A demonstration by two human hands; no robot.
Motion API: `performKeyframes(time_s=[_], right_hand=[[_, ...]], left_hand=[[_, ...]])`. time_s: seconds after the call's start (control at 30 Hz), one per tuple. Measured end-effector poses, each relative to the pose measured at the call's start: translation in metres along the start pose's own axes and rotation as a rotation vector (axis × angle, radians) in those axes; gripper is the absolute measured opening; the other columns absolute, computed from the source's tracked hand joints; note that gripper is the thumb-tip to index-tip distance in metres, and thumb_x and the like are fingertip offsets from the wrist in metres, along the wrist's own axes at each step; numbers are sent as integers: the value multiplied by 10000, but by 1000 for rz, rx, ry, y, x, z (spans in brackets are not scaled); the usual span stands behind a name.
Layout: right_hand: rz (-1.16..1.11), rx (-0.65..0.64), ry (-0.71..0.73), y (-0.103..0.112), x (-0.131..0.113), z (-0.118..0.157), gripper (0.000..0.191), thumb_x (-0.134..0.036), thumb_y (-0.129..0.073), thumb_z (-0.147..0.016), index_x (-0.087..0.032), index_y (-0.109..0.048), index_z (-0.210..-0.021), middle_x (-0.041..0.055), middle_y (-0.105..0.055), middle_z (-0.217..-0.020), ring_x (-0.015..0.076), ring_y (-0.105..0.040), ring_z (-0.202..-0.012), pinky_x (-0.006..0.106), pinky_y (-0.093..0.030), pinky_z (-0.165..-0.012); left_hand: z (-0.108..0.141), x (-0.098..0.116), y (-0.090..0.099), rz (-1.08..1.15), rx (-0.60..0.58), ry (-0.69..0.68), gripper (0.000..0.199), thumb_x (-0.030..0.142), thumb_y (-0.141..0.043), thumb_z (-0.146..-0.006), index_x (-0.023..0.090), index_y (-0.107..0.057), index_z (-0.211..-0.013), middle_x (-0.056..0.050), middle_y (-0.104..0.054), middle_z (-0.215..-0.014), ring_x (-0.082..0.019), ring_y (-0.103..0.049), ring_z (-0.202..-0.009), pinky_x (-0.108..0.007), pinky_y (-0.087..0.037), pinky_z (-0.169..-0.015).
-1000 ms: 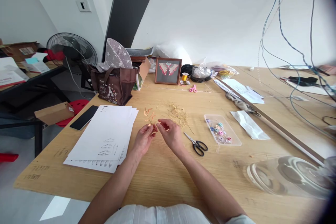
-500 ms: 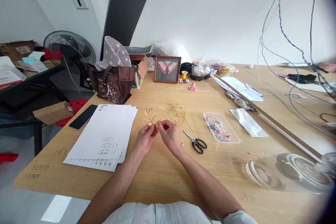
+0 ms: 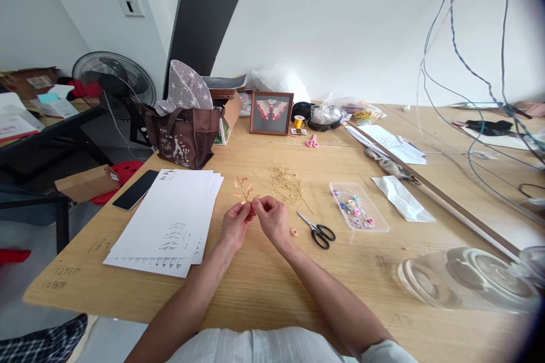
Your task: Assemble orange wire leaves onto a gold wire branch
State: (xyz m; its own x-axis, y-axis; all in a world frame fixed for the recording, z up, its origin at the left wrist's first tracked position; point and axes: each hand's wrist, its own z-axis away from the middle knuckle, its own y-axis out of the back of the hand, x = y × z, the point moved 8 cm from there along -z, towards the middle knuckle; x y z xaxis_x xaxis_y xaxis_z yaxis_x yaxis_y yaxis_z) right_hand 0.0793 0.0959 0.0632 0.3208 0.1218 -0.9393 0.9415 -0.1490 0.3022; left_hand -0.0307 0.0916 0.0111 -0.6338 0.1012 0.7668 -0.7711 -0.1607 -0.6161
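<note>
My left hand (image 3: 235, 226) is closed in a pinch on the stem of a small sprig with orange, leaf-shaped pieces (image 3: 243, 186), which points up and away from me. Right beside it, my right hand (image 3: 273, 220) has its thumb and fingers pressed together at the foot of the sprig. What those fingertips pinch is too small to make out. A small peach bobbin (image 3: 294, 232) lies by my right wrist. Further right are black-handled scissors (image 3: 320, 233), blades pointing away to the left. Beyond my hands spreads a loose tangle of gold wire or thread (image 3: 288, 184).
White paper sheets (image 3: 164, 221) and a black phone (image 3: 135, 190) lie at left. A clear tray of bobbins (image 3: 383, 227) is at right, near a transparent jar (image 3: 464, 279). At the back stand a brown bag (image 3: 187, 136), a framed piece (image 3: 271, 132) and pink scissors (image 3: 312, 142).
My right hand has shifted slightly left, and more of the peach bobbin shows beside my wrist. A person's leg in checked cloth has come into view at the lower left.
</note>
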Motion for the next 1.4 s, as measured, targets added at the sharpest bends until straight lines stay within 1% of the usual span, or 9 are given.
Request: performKeyframes(time_s=[0.13,0.3,0.53,0.73,0.9,1.07,1.2,1.3,1.4], right_hand=[[21,-18,20,-2,1,0,263,-353,-493,-777,-156,-641,-685,40,-654,-625,138,-574,-537,230,-408,-510],[121,-71,74,1,-6,-7,245,-304,-565,-720,-156,-659,-892,30,-663,-684,137,-579,-580,232,-416,-544],[20,-23,67,11,-13,-11,286,-352,-536,-759,-132,-652,-900,69,-672,-760,152,-596,-625,248,-448,-579],[-13,9,39,14,-9,-15,224,-335,-512,-749,-144,-624,-714,23,-611,-597,120,-522,-504,218,-377,-475],[32,69,11,20,-3,-17,194,-296,-503,-722,-150,-591,-632,11,-591,-552,113,-506,-481,215,-359,-468],[84,108,-10,22,-1,-16,181,-286,-507,-707,-152,-584,-612,4,-596,-539,115,-522,-479,219,-368,-481],[64,69,-6,19,-2,-16,195,-309,-512,-731,-143,-602,-682,10,-609,-570,122,-541,-500,221,-387,-490],[94,92,89,22,-13,-13,229,-327,-540,-744,-137,-616,-847,23,-620,-666,132,-552,-569,236,-410,-533],[219,160,295,26,-35,-3,168,-292,-541,-770,-161,-628,-831,30,-596,-722,143,-543,-664,259,-418,-619]], left_hand=[[-1,0,2,-24,9,-27,152,253,-736,-612,129,-661,-653,-16,-606,-652,-97,-524,-635,-229,-398,-646],[-2,1,6,-13,31,-27,172,265,-739,-606,132,-669,-690,-27,-626,-691,-100,-532,-643,-240,-395,-660],[0,-3,3,-66,3,-20,153,262,-725,-625,131,-664,-677,-26,-609,-634,-101,-510,-602,-238,-356,-602],[3,-9,-1,-157,-12,-17,173,287,-721,-627,130,-664,-672,-34,-617,-626,-107,-503,-587,-240,-333,-576],[4,-12,-1,-115,-2,8,184,284,-733,-614,129,-664,-685,-33,-622,-635,-105,-518,-600,-241,-343,-593],[5,-16,-3,-80,-12,53,209,283,-745,-597,115,-650,-676,-34,-617,-643,-101,-523,-614,-231,-354,-601],[6,-20,-2,-51,-4,115,214,277,-751,-580,116,-638,-664,-28,-611,-646,-99,-527,-619,-225,-366,-611],[5,-21,1,-33,15,141,209,269,-755,-565,130,-634,-663,-18,-609,-651,-94,-522,-618,-213,-359,-594],[3,-19,2,-27,17,128,200,277,-745,-576,136,-633,-662,-2,-585,-623,-82,-491,-587,-206,-342,-565]])
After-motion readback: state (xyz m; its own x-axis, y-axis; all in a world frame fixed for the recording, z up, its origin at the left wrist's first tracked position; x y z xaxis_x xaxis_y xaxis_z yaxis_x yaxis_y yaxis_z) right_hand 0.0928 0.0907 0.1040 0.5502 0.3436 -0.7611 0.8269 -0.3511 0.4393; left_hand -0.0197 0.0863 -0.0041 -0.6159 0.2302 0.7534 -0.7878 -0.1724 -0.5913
